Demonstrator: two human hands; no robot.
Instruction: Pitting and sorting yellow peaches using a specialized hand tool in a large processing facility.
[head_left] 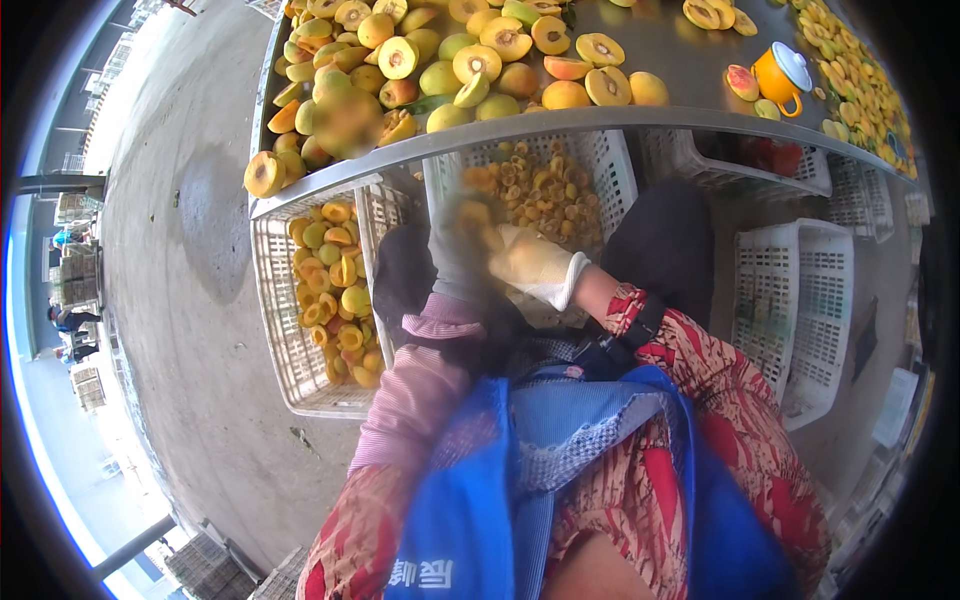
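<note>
Metal table (pixel 680 70) beyond — blurred orange fruit (pixel 477 213) between both hands' gloved fingers (pixel 507 254).

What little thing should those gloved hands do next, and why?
Probably tilt the blurred yellow-orange piece between the left hand and right hand to check its middle: it looks like fruit, but blur hides whether it is hollowed. The left crate holds hollowed fruit halves, while the middle crate holds smaller brownish-yellow bits.

Room over crate (pixel 616 170) between knees (pixel 665 235)

Fruit (pixel 479 64) on table (pixel 700 65), crates (pixel 613 168) below
</note>
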